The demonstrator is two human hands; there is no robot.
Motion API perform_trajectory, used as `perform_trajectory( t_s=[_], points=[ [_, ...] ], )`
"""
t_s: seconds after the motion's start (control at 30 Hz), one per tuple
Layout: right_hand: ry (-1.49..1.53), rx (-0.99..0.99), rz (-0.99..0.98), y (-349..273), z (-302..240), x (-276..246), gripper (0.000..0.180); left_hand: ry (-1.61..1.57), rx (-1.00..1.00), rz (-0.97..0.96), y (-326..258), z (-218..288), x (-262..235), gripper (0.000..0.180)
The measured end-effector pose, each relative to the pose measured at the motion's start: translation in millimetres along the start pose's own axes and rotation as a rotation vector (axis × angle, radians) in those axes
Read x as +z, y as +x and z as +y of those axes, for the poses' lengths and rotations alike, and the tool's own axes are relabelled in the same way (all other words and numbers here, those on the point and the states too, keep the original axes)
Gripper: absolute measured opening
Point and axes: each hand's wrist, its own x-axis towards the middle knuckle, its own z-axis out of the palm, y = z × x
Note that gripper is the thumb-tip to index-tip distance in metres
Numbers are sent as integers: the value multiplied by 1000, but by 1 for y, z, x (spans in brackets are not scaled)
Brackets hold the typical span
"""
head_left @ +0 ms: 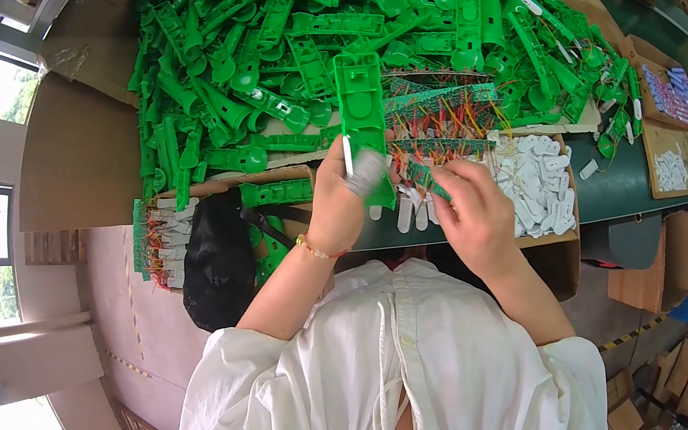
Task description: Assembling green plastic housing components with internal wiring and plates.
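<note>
My left hand (336, 209) is closed around a long green plastic housing (361, 97), held upright with its hollow side showing. A narrow white piece (347, 155) and a round greyish part (366, 174), smeared by motion, show at the same hand; how they are attached I cannot tell. Just to the right, my right hand (478, 222) pinches a small green circuit board (427, 179) with thin wires. Behind the hands lie rows of circuit boards (440, 109) with red and yellow wires. Several white plastic pieces (405, 213) hang below the right hand's board.
A large heap of green housings (244, 49) covers the far side. At right stands a box of white pieces (535, 186); beyond it are trays (676, 162) on the dark green table (609, 197). A black bag (219, 263) and more boards (160, 241) are at left.
</note>
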Motion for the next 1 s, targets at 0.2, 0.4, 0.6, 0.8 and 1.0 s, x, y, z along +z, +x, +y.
perform_trajectory(
  t_s=[0.2,0.4,0.6,0.8,1.0],
  points=[
    [498,206,-164,10,-14,-6,36,-228,-240,-115,-5,-13,-14,57],
    [118,-50,-53,10,-20,6,36,-393,-248,-81,-14,-14,-5,36],
    [77,-48,-26,8,-22,5,27,-328,-169,-233,-12,-21,-10,47],
    [100,-35,-76,7,-21,6,27,-132,-154,-184,-13,-17,-5,67],
    [184,-7,-104,8,-25,5,34,-133,-151,-186,-15,-20,-6,78]
  ],
)
